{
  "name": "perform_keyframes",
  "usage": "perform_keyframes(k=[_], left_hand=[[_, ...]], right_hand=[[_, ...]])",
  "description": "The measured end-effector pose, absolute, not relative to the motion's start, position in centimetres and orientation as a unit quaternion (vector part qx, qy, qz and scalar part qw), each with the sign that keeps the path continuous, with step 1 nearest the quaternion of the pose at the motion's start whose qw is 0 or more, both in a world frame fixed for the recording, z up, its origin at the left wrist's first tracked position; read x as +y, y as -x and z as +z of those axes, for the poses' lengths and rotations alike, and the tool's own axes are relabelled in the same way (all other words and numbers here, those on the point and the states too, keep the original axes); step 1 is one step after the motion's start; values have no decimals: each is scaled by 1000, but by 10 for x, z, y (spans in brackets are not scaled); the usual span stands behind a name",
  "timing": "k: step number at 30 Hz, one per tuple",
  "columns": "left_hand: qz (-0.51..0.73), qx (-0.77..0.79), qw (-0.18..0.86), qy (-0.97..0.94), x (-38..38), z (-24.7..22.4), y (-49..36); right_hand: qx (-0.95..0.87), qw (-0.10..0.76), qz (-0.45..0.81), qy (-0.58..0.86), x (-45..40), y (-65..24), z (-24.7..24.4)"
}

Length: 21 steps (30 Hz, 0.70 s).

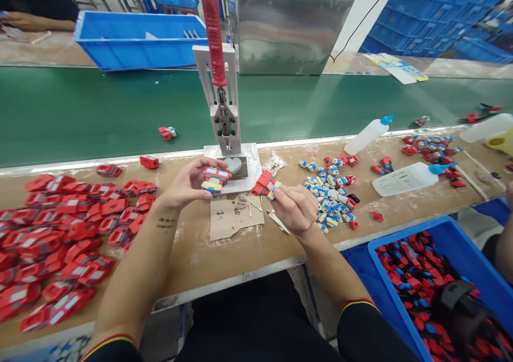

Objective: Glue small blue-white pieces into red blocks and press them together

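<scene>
My left hand (pixel 186 183) is closed around a red toy part (pixel 216 179) with grey, blue and yellow patches, close to the base of the press. My right hand (pixel 295 206) pinches a second red toy part (pixel 265 184) with a yellow and blue end, a short way to the right. Between and behind them stands a toggle press (pixel 224 110) with a red handle (pixel 214 36) pointing up. A grey rounded block (pixel 232 165) sits on its base plate. Below the hands lies a torn cardboard piece (pixel 230 223) with cotton swabs and a rubber band.
Red toy parts (pixel 72 207) cover the left of the table; small white, blue and yellow parts (pixel 331 196) are heaped on the right. Glue bottles (pixel 409 179) lie beyond. A blue bin (pixel 441 228) holds parts at lower right. A green conveyor belt (pixel 100 105) runs behind.
</scene>
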<state>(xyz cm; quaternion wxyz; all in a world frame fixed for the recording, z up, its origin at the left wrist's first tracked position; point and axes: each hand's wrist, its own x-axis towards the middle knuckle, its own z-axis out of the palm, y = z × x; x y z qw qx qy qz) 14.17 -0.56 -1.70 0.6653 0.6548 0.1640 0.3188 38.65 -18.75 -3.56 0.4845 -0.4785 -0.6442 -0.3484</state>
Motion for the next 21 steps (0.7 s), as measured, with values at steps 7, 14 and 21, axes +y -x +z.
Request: perform_keyframes(k=[7,14,21], left_hand=[[467,185,647,-574,29,-34,-158],[499,211,652,-530,44,-56,-165],[460,253,635,-567,47,-70,-174]], right_hand=[[-681,318,-68,657,-139,-456,-1],[-619,10,27,785,3,-502,28],[-620,7,61,782,46,-509,1]])
